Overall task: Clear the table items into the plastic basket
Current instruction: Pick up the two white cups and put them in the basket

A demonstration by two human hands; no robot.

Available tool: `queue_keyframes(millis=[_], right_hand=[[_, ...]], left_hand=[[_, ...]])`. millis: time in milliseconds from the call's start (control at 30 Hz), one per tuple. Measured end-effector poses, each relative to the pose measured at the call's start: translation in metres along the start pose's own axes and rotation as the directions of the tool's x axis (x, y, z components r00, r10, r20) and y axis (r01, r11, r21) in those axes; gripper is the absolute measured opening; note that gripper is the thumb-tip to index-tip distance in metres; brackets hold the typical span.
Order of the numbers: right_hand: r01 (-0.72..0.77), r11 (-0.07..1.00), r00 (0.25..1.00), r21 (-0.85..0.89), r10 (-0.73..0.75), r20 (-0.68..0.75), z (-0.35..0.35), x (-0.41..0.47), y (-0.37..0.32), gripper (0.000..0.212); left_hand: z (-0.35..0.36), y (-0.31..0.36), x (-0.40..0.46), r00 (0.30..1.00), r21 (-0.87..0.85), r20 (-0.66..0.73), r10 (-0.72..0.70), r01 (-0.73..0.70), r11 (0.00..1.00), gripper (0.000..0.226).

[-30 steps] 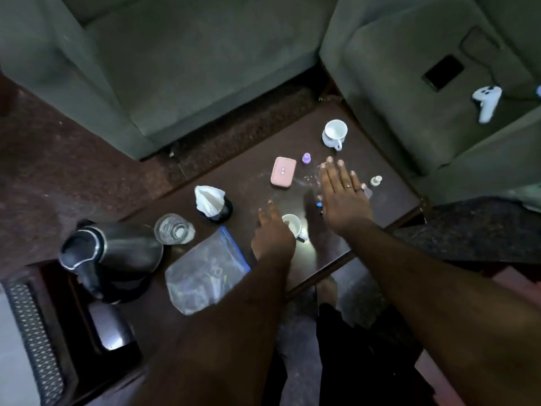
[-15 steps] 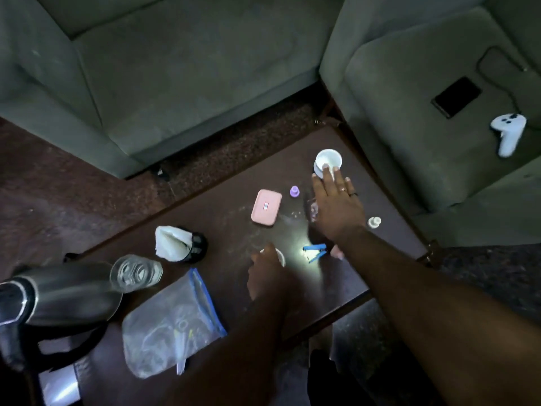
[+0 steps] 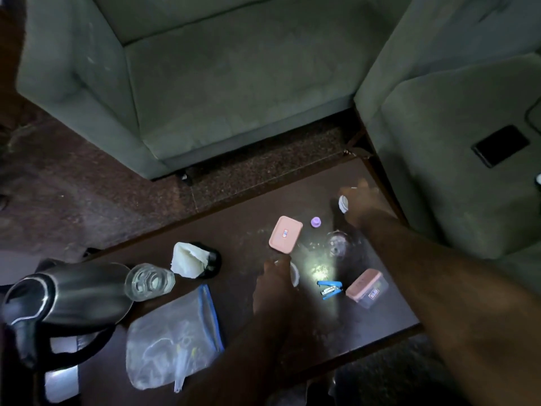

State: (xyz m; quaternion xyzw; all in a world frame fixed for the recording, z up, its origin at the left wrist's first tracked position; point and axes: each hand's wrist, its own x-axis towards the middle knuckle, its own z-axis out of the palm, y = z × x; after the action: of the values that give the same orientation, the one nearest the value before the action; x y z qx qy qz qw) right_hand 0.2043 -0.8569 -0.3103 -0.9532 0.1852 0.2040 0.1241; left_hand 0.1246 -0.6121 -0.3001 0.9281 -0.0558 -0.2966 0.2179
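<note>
The right hand (image 3: 364, 208) is blurred at the far cup (image 3: 343, 204); it seems to close on it, but I cannot tell for sure. The left hand (image 3: 276, 284) covers a near cup (image 3: 294, 273), grip unclear. The table (image 3: 240, 230) is full: pink lid (image 3: 285, 234), box (image 3: 366, 287), stapler (image 3: 330, 289), bag (image 3: 172, 341), glass (image 3: 149, 281), kettle (image 3: 67, 297). No basket is in view, so I judge almost nothing is cleared. Labels on lid and box are unreadable

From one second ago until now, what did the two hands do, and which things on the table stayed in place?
The right hand reached from mid-table to the far white cup and closed around it. The left hand stayed on the near white cup. Pink lid, stapler and kettle stayed put.
</note>
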Motion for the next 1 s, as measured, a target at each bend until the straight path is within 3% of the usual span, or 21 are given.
queue_keyframes(millis=[100, 267, 467, 600, 800, 900, 1000], right_hand=[[0.008, 1.0, 0.999, -0.004, -0.008, -0.051, -0.02, -0.02, -0.016, 0.037], [0.128, 0.992, 0.98, 0.016, -0.124, -0.158, -0.069, -0.059, -0.089, 0.039], [0.333, 0.942, 0.913, 0.032, -0.313, -0.262, -0.12, -0.097, -0.24, 0.043], [0.44, 0.898, 0.868, 0.03, -0.416, -0.272, -0.134, -0.132, -0.359, 0.046], [0.651, 0.748, 0.75, 0.13, -0.608, -0.261, -0.093, -0.226, -0.527, 0.041], [0.69, 0.702, 0.723, 0.177, -0.655, -0.22, -0.045, -0.272, -0.592, 0.039], [0.722, 0.663, 0.691, 0.198, -0.705, -0.161, 0.012, -0.309, -0.64, 0.042]], left_hand=[[-0.036, 0.001, -0.008, 0.999, 0.004, -0.049, 0.004, -0.004, 1.0, 0.045], [-0.131, -0.007, -0.019, 0.991, -0.038, -0.13, 0.019, -0.025, 0.999, 0.055], [-0.266, -0.065, -0.054, 0.952, -0.078, -0.298, 0.065, -0.092, 0.993, 0.057], [-0.348, -0.143, -0.094, 0.928, -0.034, -0.372, 0.006, -0.02, 0.999, 0.062], [-0.42, -0.286, -0.182, 0.859, -0.053, -0.48, -0.176, 0.172, 0.984, 0.064], [-0.431, -0.355, -0.22, 0.843, -0.058, -0.47, -0.263, 0.268, 0.962, 0.062], [-0.421, -0.418, -0.25, 0.827, -0.088, -0.442, -0.348, 0.346, 0.934, 0.073]])
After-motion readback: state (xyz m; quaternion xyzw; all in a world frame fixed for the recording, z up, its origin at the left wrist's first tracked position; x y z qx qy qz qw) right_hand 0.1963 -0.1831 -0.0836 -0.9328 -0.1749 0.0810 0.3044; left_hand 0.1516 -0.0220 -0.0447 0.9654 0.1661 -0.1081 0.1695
